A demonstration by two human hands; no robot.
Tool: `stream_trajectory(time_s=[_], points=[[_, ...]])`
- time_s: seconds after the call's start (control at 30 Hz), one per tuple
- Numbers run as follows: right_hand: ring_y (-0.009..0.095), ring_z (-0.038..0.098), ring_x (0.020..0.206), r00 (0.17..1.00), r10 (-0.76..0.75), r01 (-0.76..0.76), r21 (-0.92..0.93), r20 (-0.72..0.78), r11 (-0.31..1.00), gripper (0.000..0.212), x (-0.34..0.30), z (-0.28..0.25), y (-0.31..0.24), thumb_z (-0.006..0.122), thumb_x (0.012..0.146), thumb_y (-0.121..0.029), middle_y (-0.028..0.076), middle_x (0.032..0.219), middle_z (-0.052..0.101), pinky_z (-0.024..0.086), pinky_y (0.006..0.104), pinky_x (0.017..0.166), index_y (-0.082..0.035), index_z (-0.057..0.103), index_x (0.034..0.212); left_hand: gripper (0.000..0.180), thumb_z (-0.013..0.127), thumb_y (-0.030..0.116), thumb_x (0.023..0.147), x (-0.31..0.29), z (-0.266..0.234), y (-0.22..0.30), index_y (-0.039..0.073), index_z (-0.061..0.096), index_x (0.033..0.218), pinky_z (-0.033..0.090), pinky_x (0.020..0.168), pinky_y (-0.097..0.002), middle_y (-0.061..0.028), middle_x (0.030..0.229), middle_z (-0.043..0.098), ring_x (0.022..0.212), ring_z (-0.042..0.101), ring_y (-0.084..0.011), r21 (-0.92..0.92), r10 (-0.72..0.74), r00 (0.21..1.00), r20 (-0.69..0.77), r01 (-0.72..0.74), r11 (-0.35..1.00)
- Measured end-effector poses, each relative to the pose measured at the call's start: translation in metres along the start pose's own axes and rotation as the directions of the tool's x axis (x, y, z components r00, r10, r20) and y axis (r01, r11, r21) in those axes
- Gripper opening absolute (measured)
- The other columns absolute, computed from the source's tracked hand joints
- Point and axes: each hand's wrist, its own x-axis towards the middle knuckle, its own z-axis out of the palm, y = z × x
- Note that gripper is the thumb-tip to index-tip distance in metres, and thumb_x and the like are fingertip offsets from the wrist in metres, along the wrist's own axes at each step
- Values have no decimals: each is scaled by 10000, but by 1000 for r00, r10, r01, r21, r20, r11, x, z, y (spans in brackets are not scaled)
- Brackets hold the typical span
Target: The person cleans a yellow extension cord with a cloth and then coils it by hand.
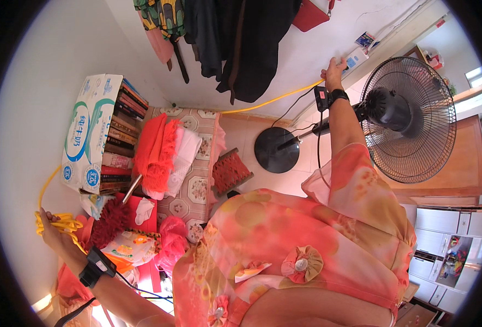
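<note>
My left hand (pixel 49 228) is closed round a bundled coil of yellow cable (pixel 66 224) at the left, beside the white wall. From there one strand runs up behind a carton. Along the wall's foot, a stretch of the yellow cable (pixel 273 102) leads up to my right hand (pixel 334 70). That hand is raised at the upper right with its fingers curled on the cable; the cable's end is hidden. Close to its fingertips is a white socket box (pixel 355 57) on the wall. Both wrists wear black straps with small devices.
A black standing fan (pixel 399 117) on a round base (pixel 277 150) is beside my right arm. A white carton of books (pixel 91 131), red cloths (pixel 156 144) and a dark red duster (pixel 110 220) crowd the patterned table (pixel 178 207). Dark clothes (pixel 257 43) hang ahead.
</note>
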Motion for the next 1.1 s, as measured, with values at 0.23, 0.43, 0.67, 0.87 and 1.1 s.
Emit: stream_trajectory(time_s=[0.23,0.43,0.67,0.87,1.1], points=[[153,435,450,998,-15,13,-22,-55,1000,388,33,-24,26,409,863,-215,122,833,524,354,273,370,-88,233,1185,159,612,176,817,18,-19,-6,40,551,763,393,537,-210,-1,634,501,564,453,-78,-10,25,1000,0,-25,1000],[124,364,361,993,-7,28,186,-117,982,284,60,-40,36,418,855,-177,39,469,399,318,257,347,14,482,655,147,605,172,822,23,-15,-7,39,554,784,395,531,-209,3,648,508,563,451,-75,25,17,1000,-8,-16,1000],[138,401,369,982,77,-46,176,-171,983,251,78,-43,37,447,845,-183,58,520,467,344,271,345,19,509,712,147,622,176,810,27,-20,-14,43,561,809,401,527,-199,-3,679,544,563,460,-65,13,34,999,42,-34,999],[154,480,412,952,-55,50,-24,-301,998,187,60,-40,48,527,800,-148,104,644,592,355,273,330,36,494,790,141,617,174,814,18,-16,-10,44,564,816,402,529,-195,-5,691,554,562,462,-64,10,0,1000,29,0,1000],[149,537,476,936,-182,200,29,-303,979,273,80,-47,50,543,794,-102,139,699,606,376,262,358,20,385,980,139,611,177,819,16,-9,-11,46,566,825,405,535,-196,-3,692,555,568,463,-64,4,-22,998,59,22,1000]])
